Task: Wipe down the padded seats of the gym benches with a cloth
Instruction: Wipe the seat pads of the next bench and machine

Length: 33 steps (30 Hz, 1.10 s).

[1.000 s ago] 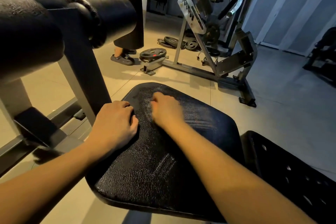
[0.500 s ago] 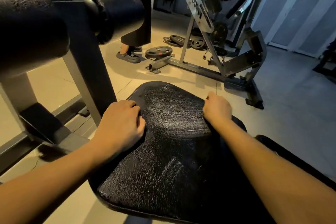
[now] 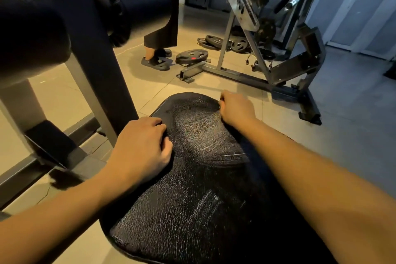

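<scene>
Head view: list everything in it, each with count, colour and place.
padded seat: one, black, cracked, bottom centre.
cloth: one, dark, apparently stretched over the seat's far end between both hands.
roller pads: two, black, upper left.
support post: one, dark grey, left of the seat.
weight plates: several, black, on the floor beyond the seat.
machine frame: one, grey, upper right.
bystander's feet: two, dark sandals, beside the plates.
floor: tan tiles, all around.
left hand: fingers curled, at the seat's left edge, seemingly gripping the cloth.
right hand: fisted, at the seat's far right edge, likewise.
</scene>
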Motion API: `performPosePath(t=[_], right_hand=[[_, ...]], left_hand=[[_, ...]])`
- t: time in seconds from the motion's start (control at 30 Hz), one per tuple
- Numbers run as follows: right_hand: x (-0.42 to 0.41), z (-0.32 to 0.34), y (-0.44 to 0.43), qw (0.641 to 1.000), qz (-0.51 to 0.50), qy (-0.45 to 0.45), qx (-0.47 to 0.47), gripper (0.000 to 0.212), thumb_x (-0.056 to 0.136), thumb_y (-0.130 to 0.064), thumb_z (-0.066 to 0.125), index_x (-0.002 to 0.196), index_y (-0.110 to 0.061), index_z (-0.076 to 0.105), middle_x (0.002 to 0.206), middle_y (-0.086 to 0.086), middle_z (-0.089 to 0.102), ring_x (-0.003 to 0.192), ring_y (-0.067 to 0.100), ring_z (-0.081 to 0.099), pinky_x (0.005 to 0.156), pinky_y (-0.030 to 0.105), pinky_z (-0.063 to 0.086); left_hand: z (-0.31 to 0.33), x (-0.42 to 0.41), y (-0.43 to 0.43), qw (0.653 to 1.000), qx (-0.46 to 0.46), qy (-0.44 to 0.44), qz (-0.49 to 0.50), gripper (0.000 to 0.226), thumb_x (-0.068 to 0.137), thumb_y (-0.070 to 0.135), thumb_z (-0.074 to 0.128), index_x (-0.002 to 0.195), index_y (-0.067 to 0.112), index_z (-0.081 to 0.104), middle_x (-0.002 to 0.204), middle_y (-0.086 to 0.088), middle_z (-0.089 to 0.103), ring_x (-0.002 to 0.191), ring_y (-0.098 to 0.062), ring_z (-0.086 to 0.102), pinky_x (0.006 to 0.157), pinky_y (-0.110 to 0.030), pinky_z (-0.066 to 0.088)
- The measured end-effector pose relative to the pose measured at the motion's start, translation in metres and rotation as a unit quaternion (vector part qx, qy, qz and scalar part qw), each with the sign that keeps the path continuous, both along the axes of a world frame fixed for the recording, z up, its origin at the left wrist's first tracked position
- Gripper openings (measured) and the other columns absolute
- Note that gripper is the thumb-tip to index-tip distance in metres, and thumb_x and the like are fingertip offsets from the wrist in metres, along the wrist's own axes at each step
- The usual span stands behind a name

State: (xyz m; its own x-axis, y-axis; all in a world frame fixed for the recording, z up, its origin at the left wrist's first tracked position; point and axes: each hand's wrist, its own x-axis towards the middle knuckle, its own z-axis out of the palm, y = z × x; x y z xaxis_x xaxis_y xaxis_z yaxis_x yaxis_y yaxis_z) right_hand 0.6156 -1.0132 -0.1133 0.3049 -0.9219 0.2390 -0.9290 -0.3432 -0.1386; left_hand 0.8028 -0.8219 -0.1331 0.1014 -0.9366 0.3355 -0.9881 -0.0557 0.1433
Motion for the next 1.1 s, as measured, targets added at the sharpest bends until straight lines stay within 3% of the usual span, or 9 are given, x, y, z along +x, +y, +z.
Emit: performPosePath(t=[0.07,0.23,0.37,0.43,0.6,0.77,0.93,1.0,1.1], right_hand=[[0.030,0.004,-0.009,1.000,0.004,-0.021,0.003,0.017,0.102,-0.022,0.051,0.114,-0.013,0.060,0.112,0.015,0.068,0.101,0.036,0.063,0.072,0.038,0.045],[0.072,-0.007,0.032,0.986,0.162,-0.026,0.025,0.022,0.103,-0.033,0.050,0.115,-0.018,0.061,0.112,0.012,0.068,0.101,0.034,0.061,0.078,0.040,0.047],[0.037,0.008,-0.013,0.998,0.049,0.021,0.019,0.018,0.099,-0.025,0.053,0.112,-0.017,0.061,0.111,0.014,0.068,0.098,0.036,0.062,0.080,0.042,0.053],[0.043,0.013,-0.021,0.999,0.035,0.000,0.022,0.016,0.098,-0.023,0.055,0.110,-0.016,0.063,0.112,0.013,0.068,0.099,0.035,0.062,0.080,0.041,0.052],[0.060,-0.004,0.023,0.976,0.209,-0.029,0.062,0.012,0.103,-0.030,0.051,0.101,-0.025,0.062,0.104,0.004,0.069,0.094,0.025,0.060,0.080,0.036,0.048],[0.047,0.013,-0.021,0.999,0.032,0.025,0.012,0.018,0.101,-0.024,0.050,0.112,-0.015,0.061,0.111,0.012,0.068,0.097,0.034,0.062,0.080,0.041,0.053],[0.071,0.004,0.034,0.965,0.251,-0.014,0.070,0.014,0.101,-0.029,0.051,0.102,-0.021,0.063,0.105,0.006,0.070,0.096,0.027,0.060,0.082,0.042,0.051],[0.056,0.009,0.016,0.978,0.202,0.024,0.043,0.014,0.102,-0.031,0.049,0.105,-0.022,0.060,0.107,0.006,0.069,0.097,0.028,0.060,0.083,0.043,0.052],[0.036,0.010,-0.008,0.998,0.033,0.055,0.001,0.015,0.103,-0.024,0.048,0.113,-0.017,0.056,0.109,0.011,0.068,0.096,0.033,0.062,0.077,0.041,0.052]], left_hand=[[0.001,0.001,0.000,1.000,0.004,0.009,0.000,0.045,0.088,0.042,0.037,0.091,0.015,0.073,0.098,0.000,0.068,0.091,-0.022,0.062,0.081,-0.040,0.052],[0.004,0.000,0.003,1.000,0.010,0.019,0.006,0.047,0.087,0.043,0.041,0.094,0.012,0.076,0.101,-0.003,0.072,0.095,-0.024,0.066,0.083,-0.041,0.055],[0.004,-0.003,0.004,1.000,0.010,0.021,0.011,0.045,0.089,0.042,0.042,0.096,0.013,0.076,0.102,-0.003,0.071,0.096,-0.023,0.065,0.085,-0.041,0.054],[0.004,-0.002,0.003,1.000,0.008,0.027,0.014,0.044,0.089,0.042,0.042,0.095,0.013,0.075,0.102,-0.004,0.070,0.095,-0.024,0.065,0.084,-0.042,0.054],[0.003,0.000,0.003,0.999,0.000,0.041,0.014,0.043,0.089,0.040,0.044,0.094,0.011,0.075,0.099,-0.005,0.070,0.094,-0.024,0.064,0.084,-0.042,0.054],[0.002,0.000,0.003,0.999,0.001,0.038,0.011,0.045,0.090,0.041,0.041,0.097,0.012,0.074,0.103,-0.005,0.069,0.096,-0.024,0.063,0.087,-0.044,0.052],[0.001,0.002,0.002,0.999,0.000,0.039,0.009,0.046,0.090,0.043,0.040,0.098,0.013,0.074,0.103,-0.003,0.069,0.096,-0.023,0.063,0.087,-0.044,0.052],[0.002,0.001,0.003,0.999,0.007,0.038,0.007,0.046,0.090,0.042,0.039,0.099,0.013,0.074,0.104,-0.003,0.069,0.097,-0.022,0.063,0.088,-0.043,0.052],[0.001,0.002,0.003,0.999,0.001,0.041,0.006,0.046,0.091,0.042,0.039,0.101,0.014,0.074,0.107,-0.002,0.069,0.099,-0.022,0.062,0.089,-0.043,0.051]])
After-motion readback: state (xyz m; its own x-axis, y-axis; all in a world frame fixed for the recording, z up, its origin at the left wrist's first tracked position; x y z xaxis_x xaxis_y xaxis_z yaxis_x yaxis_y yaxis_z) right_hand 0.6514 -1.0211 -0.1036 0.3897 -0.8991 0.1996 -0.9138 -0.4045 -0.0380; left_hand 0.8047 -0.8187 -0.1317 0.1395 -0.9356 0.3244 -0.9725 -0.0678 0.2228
